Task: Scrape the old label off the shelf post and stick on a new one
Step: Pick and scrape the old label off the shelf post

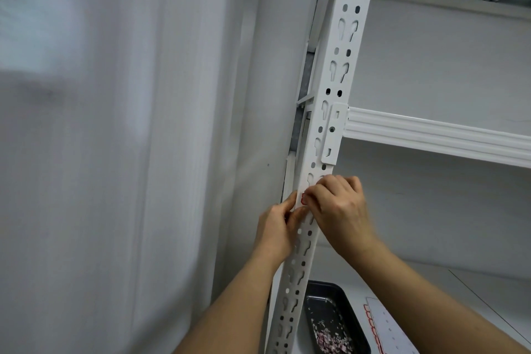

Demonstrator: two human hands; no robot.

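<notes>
Just below the shelf beam's bracket (pixel 333 135), a small red-edged label (pixel 303 198) was pinched against the upright shelf post (pixel 324 112) by the right hand (pixel 336 207) (the nearer one); the left hand (pixel 275 227) was curled round the post's left edge.

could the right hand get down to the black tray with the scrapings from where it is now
Probably yes. The right hand is busy at the red label on the shelf post, but the black tray lies below on the same side of the post, with nothing visible between them.
</notes>
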